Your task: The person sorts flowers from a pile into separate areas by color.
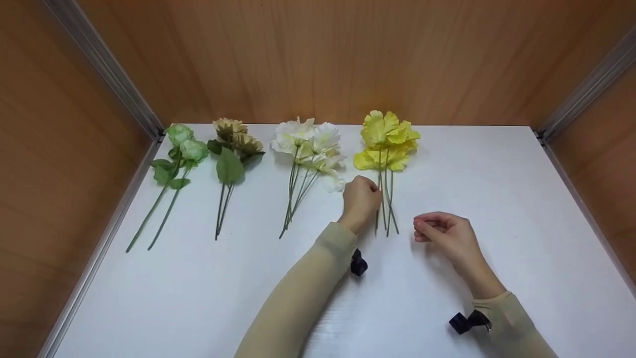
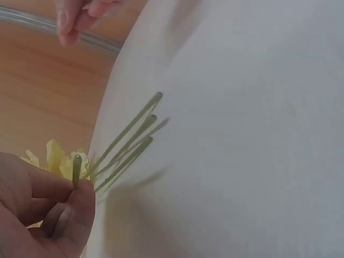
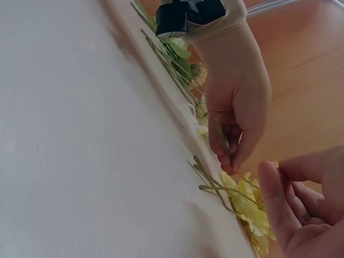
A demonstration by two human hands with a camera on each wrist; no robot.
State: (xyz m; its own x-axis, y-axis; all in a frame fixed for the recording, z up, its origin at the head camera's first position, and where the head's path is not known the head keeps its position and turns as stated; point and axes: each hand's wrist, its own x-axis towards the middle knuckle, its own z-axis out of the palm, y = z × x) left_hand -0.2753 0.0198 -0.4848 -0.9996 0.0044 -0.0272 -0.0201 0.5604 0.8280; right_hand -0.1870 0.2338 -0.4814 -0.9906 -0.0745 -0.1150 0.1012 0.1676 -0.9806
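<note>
My left hand (image 1: 360, 203) pinches one green flower stem (image 2: 77, 171) between thumb and forefinger, its cut end poking up past the fingertips. That stem belongs with the yellow flowers (image 1: 385, 136), which lie at the back of the table, blooms away from me. Several other yellow-flower stems (image 1: 388, 209) lie just right of the left hand, crossing near their lower ends. To the right of these, my right hand (image 1: 449, 238) hovers over the table, fingers loosely curled, thumb near the forefinger, holding nothing visible. The right wrist view shows its thumb and fingers (image 3: 301, 188) close up.
Left of the yellow bunch lie white flowers (image 1: 308, 144), brownish flowers (image 1: 238, 136) with green leaves, and two pale green flowers (image 1: 186, 141). All rest on the white table (image 1: 198, 308). Wood panels (image 1: 318, 59) with metal corner rails (image 1: 107, 74) enclose its back and sides.
</note>
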